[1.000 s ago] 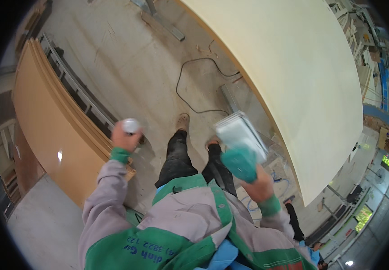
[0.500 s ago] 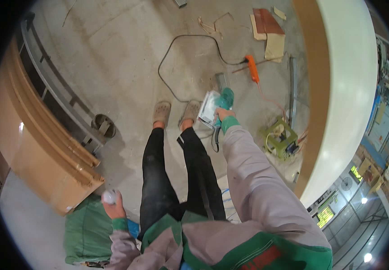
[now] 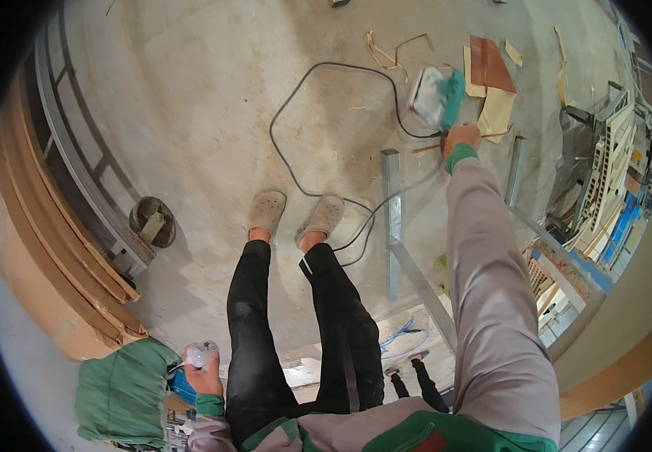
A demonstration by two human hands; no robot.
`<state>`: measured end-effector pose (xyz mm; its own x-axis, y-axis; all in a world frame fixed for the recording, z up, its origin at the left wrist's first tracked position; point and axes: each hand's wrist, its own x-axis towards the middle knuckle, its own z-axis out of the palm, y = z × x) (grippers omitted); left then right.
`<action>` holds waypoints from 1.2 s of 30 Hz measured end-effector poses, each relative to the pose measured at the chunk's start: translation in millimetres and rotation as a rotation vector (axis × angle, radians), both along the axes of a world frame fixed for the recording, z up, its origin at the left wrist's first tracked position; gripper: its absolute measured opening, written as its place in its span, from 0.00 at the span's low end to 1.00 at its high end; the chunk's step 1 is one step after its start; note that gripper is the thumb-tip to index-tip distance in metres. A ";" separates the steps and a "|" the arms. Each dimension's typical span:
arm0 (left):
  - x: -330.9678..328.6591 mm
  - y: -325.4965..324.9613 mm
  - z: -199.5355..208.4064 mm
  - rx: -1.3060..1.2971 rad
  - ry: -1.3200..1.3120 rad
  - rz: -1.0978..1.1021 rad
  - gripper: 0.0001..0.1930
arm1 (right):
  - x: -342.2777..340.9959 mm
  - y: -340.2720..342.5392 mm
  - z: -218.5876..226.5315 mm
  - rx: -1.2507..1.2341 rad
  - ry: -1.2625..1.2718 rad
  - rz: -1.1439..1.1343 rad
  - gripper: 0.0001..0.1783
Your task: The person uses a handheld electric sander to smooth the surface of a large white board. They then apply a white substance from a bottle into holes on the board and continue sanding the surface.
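Observation:
In my right hand (image 3: 462, 137), stretched far out over the floor, is a teal power sander (image 3: 453, 98) with a dusty white flat base. Motion blurs the tool a little, and my fingers are wrapped round its rear end. My left hand (image 3: 204, 377), low at the left, grips a small white rounded object (image 3: 201, 354) whose kind I cannot make out. A black cable (image 3: 272, 128) loops over the concrete and runs up to my right hand. Its end there is hidden.
Steel tubes (image 3: 391, 188) stand or lie right of my feet. Paper scraps (image 3: 498, 109) lie beyond the sander. Stacked brown boards (image 3: 21, 226), a metal frame (image 3: 58, 135) and a green cover (image 3: 115, 395) line the left. Small dark-trousered legs (image 3: 428, 384) show below; a blue cord (image 3: 401, 335) lies there.
My right hand has carried the sander forward and right, away from my feet. The large pale curved panel no longer fills the right side. The orange connector and most of the green stand are out of sight.

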<state>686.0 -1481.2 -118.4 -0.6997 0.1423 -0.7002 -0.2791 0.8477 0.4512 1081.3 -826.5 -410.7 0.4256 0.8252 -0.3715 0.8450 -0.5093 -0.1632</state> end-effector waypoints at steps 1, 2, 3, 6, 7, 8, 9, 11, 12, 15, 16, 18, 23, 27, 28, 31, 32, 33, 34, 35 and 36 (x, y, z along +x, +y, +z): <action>0.7 8.1 0.1 -0.012 0.009 -0.061 0.27 | 1.7 -7.3 0.3 -0.059 0.003 0.095 0.25; 1.7 16.7 0.0 -0.035 0.018 -0.094 0.26 | 1.2 -25.7 2.6 -0.076 -0.017 0.145 0.25; 2.7 25.7 0.6 0.012 -0.006 -0.126 0.26 | -2.6 -54.9 7.4 -0.090 -0.038 0.202 0.25; 3.4 56.2 6.0 0.097 -0.054 -0.158 0.27 | -35.4 -184.3 47.4 -0.187 -0.009 0.279 0.27; 2.8 68.0 10.8 0.091 -0.022 -0.250 0.27 | -52.5 -232.5 72.4 -0.259 0.119 0.200 0.27; 2.1 81.7 16.2 0.110 0.032 -0.355 0.28 | -67.6 -279.9 106.4 -0.320 0.238 0.165 0.24; -1.6 96.6 25.0 0.136 0.097 -0.462 0.29 | -96.9 -327.1 140.3 -0.163 0.263 0.225 0.19; -9.1 125.9 53.4 0.228 0.112 -0.689 0.31 | -125.0 -390.0 230.4 -0.370 0.624 0.289 0.18; -9.2 143.2 70.2 0.359 0.141 -0.804 0.30 | -149.8 -417.9 274.9 -0.297 0.680 0.169 0.23; -9.1 190.8 123.4 0.551 0.031 -1.180 0.29 | -179.3 -458.5 397.1 -0.402 1.227 -0.115 0.41; -2.3 203.7 142.1 0.617 0.010 -1.298 0.29 | -183.1 -466.0 429.7 -0.322 1.383 -0.182 0.45; 11.1 219.7 178.3 0.732 -0.059 -1.524 0.30 | -188.0 -477.6 479.2 -0.188 1.566 -0.275 0.53; 96.8 262.6 254.9 0.762 -0.259 -2.059 0.40 | -134.7 -512.5 543.8 0.297 1.236 -0.550 0.35; 198.9 290.0 304.4 1.315 0.082 -2.477 0.52 | -79.7 -591.0 537.8 0.702 1.059 -0.907 0.29; 224.1 287.3 312.7 1.332 0.227 -2.567 0.55 | -70.1 -629.5 535.0 0.774 0.977 -0.938 0.29; 300.7 254.2 318.0 1.317 0.423 -2.621 0.58 | -49.2 -755.8 524.0 1.005 0.923 -1.201 0.27; 326.3 238.0 313.2 1.248 0.465 -2.663 0.59 | -41.1 -798.4 519.2 1.082 0.847 -1.314 0.26; 346.9 222.1 308.2 1.209 0.511 -2.680 0.59 | -34.3 -838.8 515.2 1.130 0.808 -1.457 0.25; 362.1 195.3 298.0 1.121 0.611 -2.694 0.60 | -28.6 -891.1 517.2 1.124 0.680 -1.496 0.24; 369.6 178.2 292.7 1.053 0.736 -2.692 0.60 | -28.9 -933.1 519.1 1.084 0.588 -1.565 0.24; 377.6 164.5 286.7 0.898 0.870 -2.696 0.60 | -23.0 -973.3 521.0 1.035 0.500 -1.615 0.23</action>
<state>1063.6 -1316.8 168.2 0.9560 0.2734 -0.1065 0.2802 -0.9584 0.0549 1058.3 -1799.9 110.3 0.8961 -0.2111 -0.3905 -0.4297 -0.1917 -0.8824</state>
